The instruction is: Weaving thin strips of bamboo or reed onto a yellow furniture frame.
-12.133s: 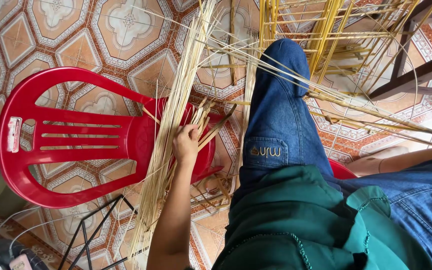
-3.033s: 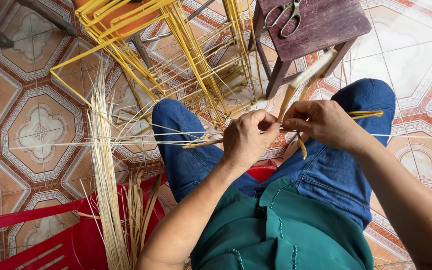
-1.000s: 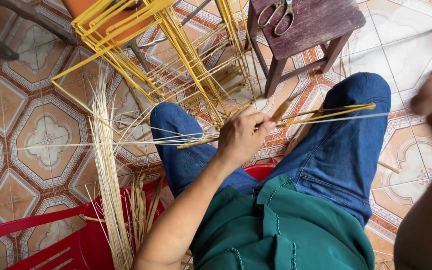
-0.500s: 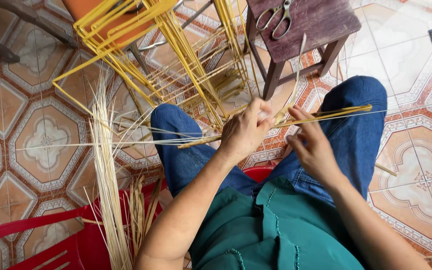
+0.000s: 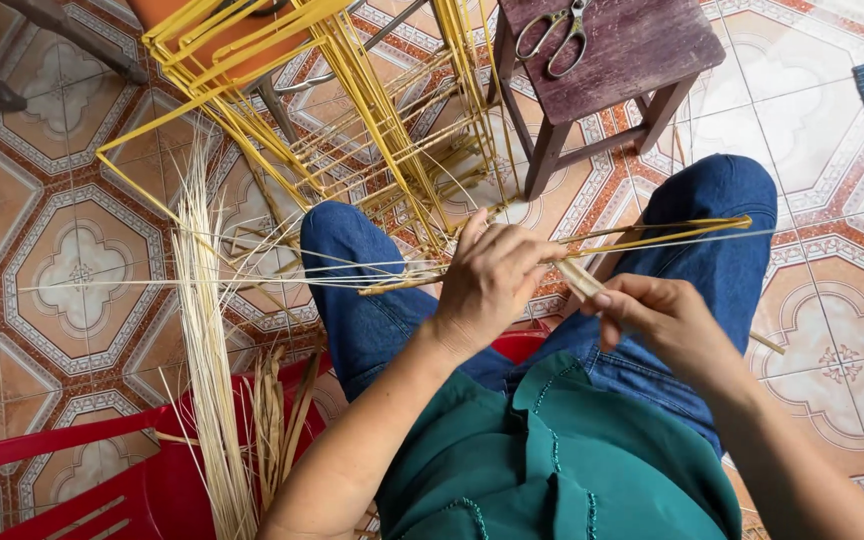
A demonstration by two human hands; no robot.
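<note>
Above my blue-jeaned knees (image 5: 372,290), I hold a bundle of yellow straw strips (image 5: 652,235) crosswise. My left hand (image 5: 492,280) curls closed around its middle, fingers (image 5: 512,245) pressed together over the strips. Just right of it, my right hand (image 5: 662,320) pinches a pale flat strip (image 5: 580,278) between thumb and fingertips. Scissors (image 5: 552,35) lie on the wooden stool (image 5: 642,60) beyond the knees.
</note>
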